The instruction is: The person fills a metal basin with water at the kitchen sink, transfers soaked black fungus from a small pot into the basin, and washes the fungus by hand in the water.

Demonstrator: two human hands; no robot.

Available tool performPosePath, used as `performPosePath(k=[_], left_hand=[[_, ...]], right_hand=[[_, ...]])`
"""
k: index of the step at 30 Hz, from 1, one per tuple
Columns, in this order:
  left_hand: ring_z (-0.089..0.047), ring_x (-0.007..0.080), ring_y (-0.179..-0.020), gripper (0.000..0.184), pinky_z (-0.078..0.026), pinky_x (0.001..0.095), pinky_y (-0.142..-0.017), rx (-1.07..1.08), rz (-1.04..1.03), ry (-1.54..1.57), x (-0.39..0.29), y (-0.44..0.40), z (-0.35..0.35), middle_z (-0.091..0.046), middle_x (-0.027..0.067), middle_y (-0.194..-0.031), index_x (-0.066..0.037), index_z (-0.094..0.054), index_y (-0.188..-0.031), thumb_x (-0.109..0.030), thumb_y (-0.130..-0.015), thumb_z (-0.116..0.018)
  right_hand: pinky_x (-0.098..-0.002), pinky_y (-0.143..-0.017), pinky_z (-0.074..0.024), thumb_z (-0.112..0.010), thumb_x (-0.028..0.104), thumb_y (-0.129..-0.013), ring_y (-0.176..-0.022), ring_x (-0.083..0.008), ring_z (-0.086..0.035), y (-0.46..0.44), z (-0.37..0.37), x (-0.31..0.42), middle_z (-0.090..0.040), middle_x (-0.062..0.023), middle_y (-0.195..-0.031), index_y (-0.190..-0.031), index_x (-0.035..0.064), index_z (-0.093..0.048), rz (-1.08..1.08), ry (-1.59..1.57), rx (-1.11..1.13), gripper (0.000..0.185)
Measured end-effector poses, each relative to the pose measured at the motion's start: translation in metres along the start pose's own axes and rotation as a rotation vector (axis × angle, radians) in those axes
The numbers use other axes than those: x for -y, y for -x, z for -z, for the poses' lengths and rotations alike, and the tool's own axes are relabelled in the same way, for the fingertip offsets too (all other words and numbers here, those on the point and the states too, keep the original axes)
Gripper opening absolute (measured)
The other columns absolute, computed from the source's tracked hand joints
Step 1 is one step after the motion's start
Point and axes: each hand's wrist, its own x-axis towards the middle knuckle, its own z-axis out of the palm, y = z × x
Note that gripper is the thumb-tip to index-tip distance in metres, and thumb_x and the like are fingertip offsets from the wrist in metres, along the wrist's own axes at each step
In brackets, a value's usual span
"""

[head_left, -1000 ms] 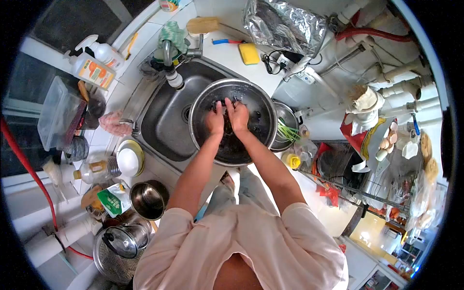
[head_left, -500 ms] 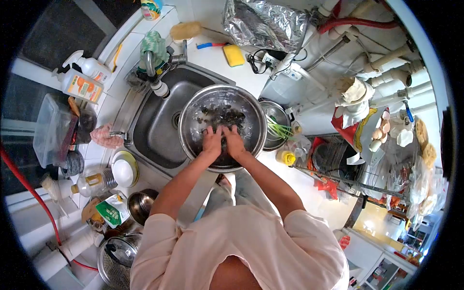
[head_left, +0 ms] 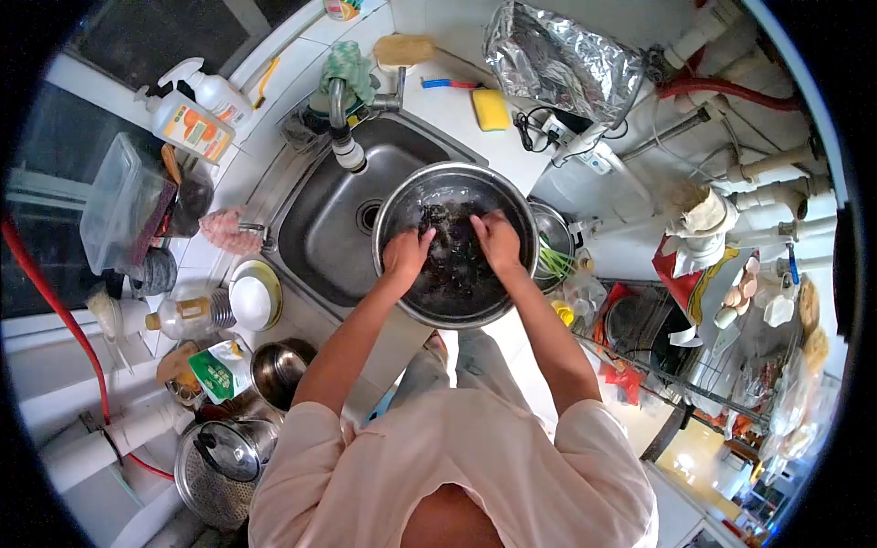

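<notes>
A large stainless steel bowl [head_left: 534, 215] holds cloudy water with dark, soft-looking bits [head_left: 448, 216] in it. I cannot make out what kind of food the bits are. My left hand [head_left: 408, 256] is inside the bowl on its left side, thumb held away from the fingers. On the right side of the bowl, my right hand [head_left: 497, 242] is spread in the same way, its thumb toward the middle. Both look open with nothing in them, though the fingertips are partly hidden. The bowl overlaps the right edge of the metal sink [head_left: 315, 219].
A faucet [head_left: 340, 119] with a green cloth [head_left: 347, 68] reaches over the sink. Right of the bowl, a smaller metal pot [head_left: 551, 219] holds green onions [head_left: 554, 260]. A yellow sponge [head_left: 491, 110] lies behind. White bowls [head_left: 254, 301] and a steel pot [head_left: 281, 370] stand at the left.
My hands were close together in the middle of the bowl; now they are apart toward its two sides. The dark bits look more spread out. The whole view has shifted slightly.
</notes>
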Motion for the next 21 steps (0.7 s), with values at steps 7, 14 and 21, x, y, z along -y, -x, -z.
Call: performPosePath(k=[7,14,21], left_hand=[[-0.041,0.0437,-0.111,0.108,-0.039,0.0404,-0.093,0.163,-0.037,0.216,0.007,0.009,-0.042,-0.029,0.0296,-0.126,-0.015,-0.008,-0.138,-0.022,-0.058,-0.079],[-0.051,0.0296,-0.105,0.067,-0.044,0.0371,-0.081,0.110,-0.050,0.837,0.003,-0.029,-0.078,-0.048,0.0161,-0.119,-0.008,-0.035,-0.128,-0.013,-0.070,-0.067],[-0.058,0.0317,-0.086,0.038,-0.045,0.0381,-0.072,-0.136,-0.065,0.599,-0.011,-0.010,-0.049,-0.059,0.0184,-0.095,-0.002,-0.050,-0.107,-0.021,-0.076,-0.064]], right_hand=[[-0.0420,-0.090,-0.0380,-0.069,0.027,-0.072,-0.106,-0.0408,-0.045,0.050,-0.023,-0.035,-0.040,-0.0213,-0.121,-0.123,0.0074,-0.041,-0.103,-0.126,0.200,0.062],[-0.0289,-0.073,-0.0446,-0.063,0.016,-0.079,-0.080,-0.0156,-0.055,0.033,-0.072,-0.007,-0.058,-0.0079,-0.095,-0.110,0.0036,-0.053,-0.447,-0.851,0.122,0.035],[-0.0356,-0.063,-0.0448,-0.061,0.031,-0.080,-0.066,-0.0314,-0.058,0.010,-0.035,0.014,-0.060,-0.0219,-0.076,-0.093,0.0001,-0.060,-0.134,-0.273,-0.001,0.034]])
